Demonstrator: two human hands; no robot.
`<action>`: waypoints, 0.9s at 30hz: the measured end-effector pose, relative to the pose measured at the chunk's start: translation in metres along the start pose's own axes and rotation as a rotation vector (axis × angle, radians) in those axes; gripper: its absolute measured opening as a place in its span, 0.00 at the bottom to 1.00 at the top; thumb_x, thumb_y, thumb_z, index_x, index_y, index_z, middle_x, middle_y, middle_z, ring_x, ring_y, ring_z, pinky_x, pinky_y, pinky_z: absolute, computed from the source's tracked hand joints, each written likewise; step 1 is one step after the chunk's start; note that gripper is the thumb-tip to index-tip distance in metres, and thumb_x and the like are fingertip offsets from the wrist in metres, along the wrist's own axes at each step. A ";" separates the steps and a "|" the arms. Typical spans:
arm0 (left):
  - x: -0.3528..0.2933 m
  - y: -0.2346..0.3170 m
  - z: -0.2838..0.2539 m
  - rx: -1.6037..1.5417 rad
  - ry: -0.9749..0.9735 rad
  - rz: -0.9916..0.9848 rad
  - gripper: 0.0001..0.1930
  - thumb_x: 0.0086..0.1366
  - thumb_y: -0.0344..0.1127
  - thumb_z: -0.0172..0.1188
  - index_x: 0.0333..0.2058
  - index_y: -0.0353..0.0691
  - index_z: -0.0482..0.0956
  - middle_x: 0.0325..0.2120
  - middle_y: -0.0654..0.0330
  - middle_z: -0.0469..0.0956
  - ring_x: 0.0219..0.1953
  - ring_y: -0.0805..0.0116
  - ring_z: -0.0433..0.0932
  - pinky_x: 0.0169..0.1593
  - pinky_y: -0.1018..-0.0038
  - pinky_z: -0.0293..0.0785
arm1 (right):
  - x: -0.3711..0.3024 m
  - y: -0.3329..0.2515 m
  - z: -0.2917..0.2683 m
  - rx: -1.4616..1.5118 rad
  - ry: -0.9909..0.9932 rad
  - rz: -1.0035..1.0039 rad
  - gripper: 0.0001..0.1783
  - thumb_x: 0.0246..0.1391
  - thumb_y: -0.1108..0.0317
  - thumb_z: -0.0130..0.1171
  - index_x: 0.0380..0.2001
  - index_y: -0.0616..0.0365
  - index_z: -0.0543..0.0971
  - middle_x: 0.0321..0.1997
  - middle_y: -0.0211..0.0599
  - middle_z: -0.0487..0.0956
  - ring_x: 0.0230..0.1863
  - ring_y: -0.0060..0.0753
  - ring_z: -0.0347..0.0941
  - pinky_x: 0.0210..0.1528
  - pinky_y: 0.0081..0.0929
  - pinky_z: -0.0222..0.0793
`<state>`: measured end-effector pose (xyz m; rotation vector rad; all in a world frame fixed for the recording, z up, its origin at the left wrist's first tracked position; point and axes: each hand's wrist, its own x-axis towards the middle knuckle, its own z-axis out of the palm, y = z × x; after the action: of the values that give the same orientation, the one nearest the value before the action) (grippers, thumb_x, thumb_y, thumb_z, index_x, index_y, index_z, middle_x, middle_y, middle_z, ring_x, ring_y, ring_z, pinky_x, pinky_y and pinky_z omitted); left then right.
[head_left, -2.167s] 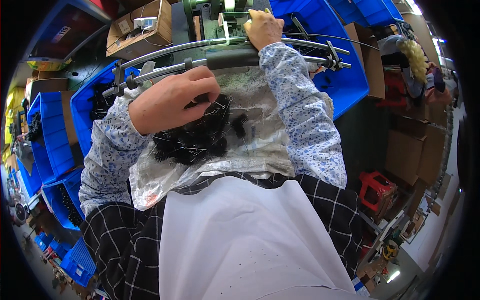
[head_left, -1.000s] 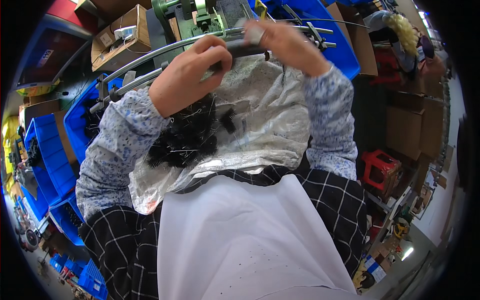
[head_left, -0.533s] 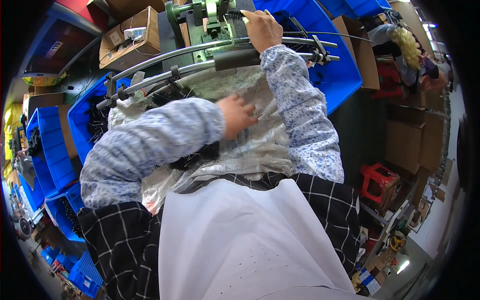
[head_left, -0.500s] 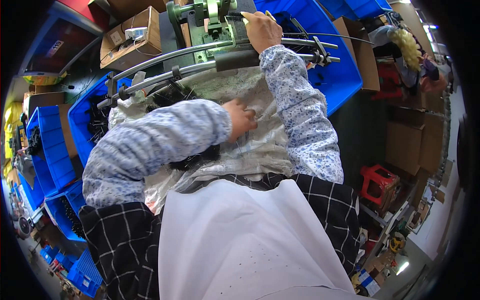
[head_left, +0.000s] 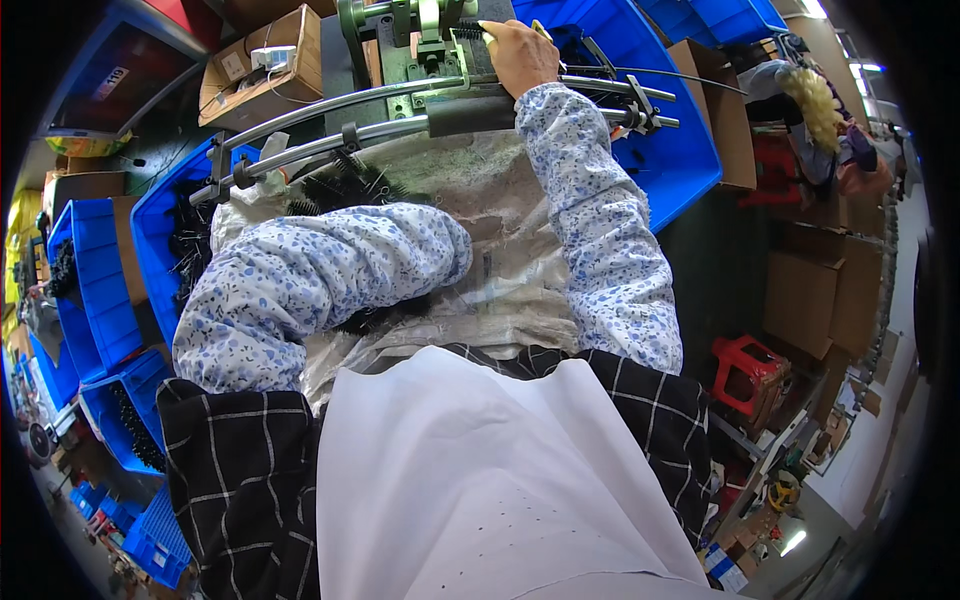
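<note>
At the small green-lit bench machine (head_left: 430, 45), my right hand (head_left: 525, 60) pinches a small black twisted-wire brush (head_left: 467, 31), its bristles pointing left into the machine. Pale yellow covers show on the fingertips. My left forearm, in a blue-flowered sleeve (head_left: 340, 250), bends across my lap, and the left hand is hidden behind its cuff. Around that sleeve, black wire brushes (head_left: 345, 185) lie in a heap on the pale sheet (head_left: 510, 235) over my lap. Another dark clump (head_left: 385, 315) shows below the forearm.
Two curved metal rails (head_left: 390, 127) run across in front of the machine. Blue bins stand at the left (head_left: 150, 225) and right (head_left: 670, 185), the left one with black brushes inside. A cardboard box (head_left: 265, 70) sits at the back left. Another person (head_left: 800, 100) works at the far right.
My left hand has drawn back leftward and down from the bare part of the sheet, out of sight behind its sleeve. The right hand stays at the machine with the brush.
</note>
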<state>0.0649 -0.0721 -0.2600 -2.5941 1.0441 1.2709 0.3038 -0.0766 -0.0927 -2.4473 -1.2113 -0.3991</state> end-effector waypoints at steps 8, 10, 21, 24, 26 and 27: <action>-0.053 0.022 -0.079 -0.052 -0.201 0.111 0.19 0.60 0.37 0.54 0.51 0.54 0.75 0.43 0.58 0.77 0.48 0.56 0.75 0.48 0.57 0.70 | 0.014 0.008 0.009 -0.029 0.021 -0.113 0.11 0.51 0.62 0.59 0.37 0.50 0.81 0.34 0.40 0.76 0.39 0.44 0.74 0.43 0.38 0.70; -0.101 0.033 -0.124 -0.180 -0.257 0.001 0.21 0.60 0.37 0.53 0.54 0.54 0.72 0.45 0.55 0.76 0.50 0.57 0.74 0.48 0.55 0.70 | 0.011 0.001 -0.009 -0.122 0.066 -0.137 0.11 0.53 0.59 0.57 0.35 0.49 0.82 0.34 0.40 0.77 0.38 0.44 0.75 0.42 0.40 0.70; -0.185 0.015 -0.139 -0.412 0.547 0.232 0.09 0.57 0.37 0.59 0.33 0.39 0.73 0.28 0.54 0.74 0.33 0.53 0.77 0.39 0.59 0.72 | -0.001 -0.009 0.000 -0.029 -0.078 0.077 0.22 0.45 0.59 0.58 0.45 0.53 0.79 0.42 0.39 0.80 0.48 0.44 0.74 0.47 0.45 0.66; -0.197 0.013 -0.137 -0.385 0.642 0.216 0.11 0.57 0.38 0.61 0.35 0.40 0.73 0.31 0.55 0.74 0.35 0.53 0.76 0.41 0.59 0.72 | 0.001 -0.029 0.007 -0.040 -0.070 0.062 0.20 0.44 0.60 0.57 0.42 0.53 0.79 0.40 0.38 0.81 0.45 0.43 0.75 0.44 0.45 0.66; -0.202 0.012 -0.136 -0.385 0.678 0.201 0.12 0.57 0.38 0.61 0.36 0.40 0.72 0.33 0.55 0.74 0.37 0.53 0.76 0.41 0.59 0.72 | 0.001 -0.052 0.006 -0.079 -0.036 0.027 0.09 0.48 0.62 0.57 0.30 0.53 0.79 0.33 0.34 0.80 0.39 0.37 0.77 0.42 0.42 0.66; -0.203 0.011 -0.137 -0.389 0.671 0.188 0.12 0.57 0.37 0.62 0.37 0.40 0.72 0.34 0.54 0.73 0.37 0.53 0.76 0.42 0.60 0.72 | 0.002 -0.056 0.015 -0.099 -0.016 0.017 0.09 0.48 0.61 0.56 0.30 0.52 0.79 0.33 0.34 0.80 0.39 0.37 0.77 0.42 0.42 0.65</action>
<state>0.0637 -0.0161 -0.0210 -3.4224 1.2450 0.6656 0.2610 -0.0372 -0.0932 -2.5471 -1.2035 -0.4446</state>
